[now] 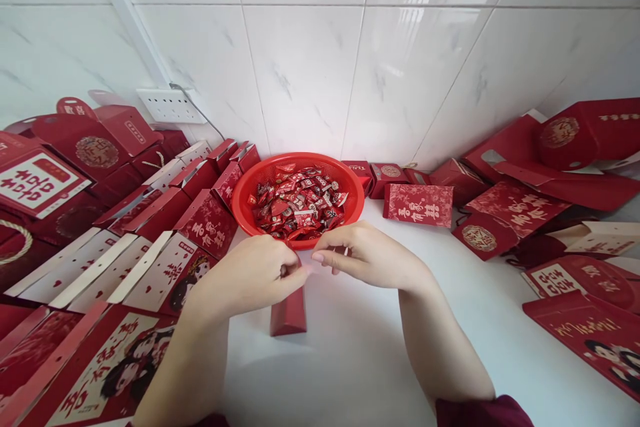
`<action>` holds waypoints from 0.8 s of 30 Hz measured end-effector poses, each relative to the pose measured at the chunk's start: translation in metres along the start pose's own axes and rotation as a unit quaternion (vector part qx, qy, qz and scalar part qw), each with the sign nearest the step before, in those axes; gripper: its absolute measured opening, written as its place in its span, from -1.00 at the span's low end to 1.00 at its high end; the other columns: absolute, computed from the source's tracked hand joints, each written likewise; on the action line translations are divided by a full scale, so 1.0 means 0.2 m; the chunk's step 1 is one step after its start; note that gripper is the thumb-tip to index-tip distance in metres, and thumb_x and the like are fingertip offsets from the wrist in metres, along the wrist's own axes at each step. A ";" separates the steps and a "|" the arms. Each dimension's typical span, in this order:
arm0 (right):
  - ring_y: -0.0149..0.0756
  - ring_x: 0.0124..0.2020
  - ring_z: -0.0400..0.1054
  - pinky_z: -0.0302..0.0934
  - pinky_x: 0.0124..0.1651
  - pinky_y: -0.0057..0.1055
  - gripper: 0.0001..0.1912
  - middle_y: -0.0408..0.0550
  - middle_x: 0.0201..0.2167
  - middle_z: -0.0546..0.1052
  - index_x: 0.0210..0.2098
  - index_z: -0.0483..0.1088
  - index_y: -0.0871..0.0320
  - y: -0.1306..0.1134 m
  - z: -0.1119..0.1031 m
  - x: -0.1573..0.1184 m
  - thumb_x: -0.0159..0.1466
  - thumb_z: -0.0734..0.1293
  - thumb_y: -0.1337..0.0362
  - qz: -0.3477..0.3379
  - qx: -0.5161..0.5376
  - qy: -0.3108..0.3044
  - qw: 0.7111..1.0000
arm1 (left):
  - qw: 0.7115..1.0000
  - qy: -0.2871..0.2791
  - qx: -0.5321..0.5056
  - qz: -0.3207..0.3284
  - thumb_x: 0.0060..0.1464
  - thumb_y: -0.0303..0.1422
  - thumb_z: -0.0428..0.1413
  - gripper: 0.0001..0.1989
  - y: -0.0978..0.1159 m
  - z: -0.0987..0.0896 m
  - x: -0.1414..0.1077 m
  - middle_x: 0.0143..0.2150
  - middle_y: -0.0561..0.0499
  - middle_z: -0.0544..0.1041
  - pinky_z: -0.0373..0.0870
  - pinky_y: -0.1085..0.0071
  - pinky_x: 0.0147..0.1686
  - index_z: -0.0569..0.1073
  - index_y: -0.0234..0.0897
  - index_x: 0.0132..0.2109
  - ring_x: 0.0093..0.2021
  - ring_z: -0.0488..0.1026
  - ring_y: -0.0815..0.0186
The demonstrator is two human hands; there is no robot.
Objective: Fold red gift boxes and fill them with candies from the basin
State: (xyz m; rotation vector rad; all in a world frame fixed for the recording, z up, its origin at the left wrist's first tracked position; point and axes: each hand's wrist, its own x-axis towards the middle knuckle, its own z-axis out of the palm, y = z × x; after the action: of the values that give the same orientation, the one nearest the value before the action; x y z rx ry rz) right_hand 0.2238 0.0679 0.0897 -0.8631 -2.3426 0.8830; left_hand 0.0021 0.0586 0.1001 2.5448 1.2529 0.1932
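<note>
So, both hands are held up close together over the table (350,367), just in front of a red basket (300,157). The left hand (250,272) is curled in, with its thumb stretched towards the right hand (367,255), whose fingers are bent narrow too. Whether anything tiny is pinched between them can't be told, tbh.

The small red box (289,315) is set on the table right under the left hand, partly hidden by it; contact can't be made out. Probably it's been put there so it can be grabbed without much of a stretch. Same logic for the wrapped sweets (300,203): they're heaped in the basket, within easy reach of both hands. The white-fronted boxes (163,277) are lined up in rows on the left, likely so that less table is taken up.
</note>
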 end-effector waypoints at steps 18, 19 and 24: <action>-0.44 -0.45 0.34 0.11 -0.38 -0.48 -0.77 -0.18 -0.45 0.53 -0.29 0.50 0.14 0.02 -0.01 -0.02 0.40 0.24 0.23 0.041 -0.037 0.023 0.998 | 0.995 -0.021 0.099 0.018 0.18 -0.34 0.14 -0.89 -0.06 0.00 0.04 -0.21 0.03 0.52 0.25 0.18 -0.04 0.57 -0.14 -0.29 -0.12 0.42 0.18; -0.44 -0.45 0.35 0.12 -0.37 -0.47 -0.77 -0.17 -0.44 0.53 -0.28 0.50 0.14 0.02 -0.02 -0.02 0.40 0.24 0.22 0.040 -0.034 0.026 0.998 | 0.994 -0.022 0.103 0.026 0.18 -0.35 0.14 -0.89 -0.05 0.00 0.04 -0.21 0.03 0.51 0.26 0.19 -0.05 0.57 -0.14 -0.30 -0.12 0.41 0.19; -0.42 -0.43 0.40 0.16 -0.37 -0.47 -0.75 -0.17 -0.42 0.54 -0.29 0.48 0.13 0.02 -0.07 -0.07 0.42 0.21 0.20 0.039 -0.017 0.063 0.997 | 0.992 0.004 0.113 0.050 0.24 -0.29 0.08 -0.84 -0.03 -0.12 0.00 -0.23 0.04 0.47 0.30 0.25 -0.09 0.54 -0.13 -0.27 -0.16 0.40 0.23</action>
State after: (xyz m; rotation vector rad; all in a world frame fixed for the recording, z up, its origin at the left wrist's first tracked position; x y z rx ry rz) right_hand 0.2442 0.0660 0.0924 -0.9995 -2.2332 0.7977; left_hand -0.0093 0.0672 0.1217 2.8038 1.2127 0.0874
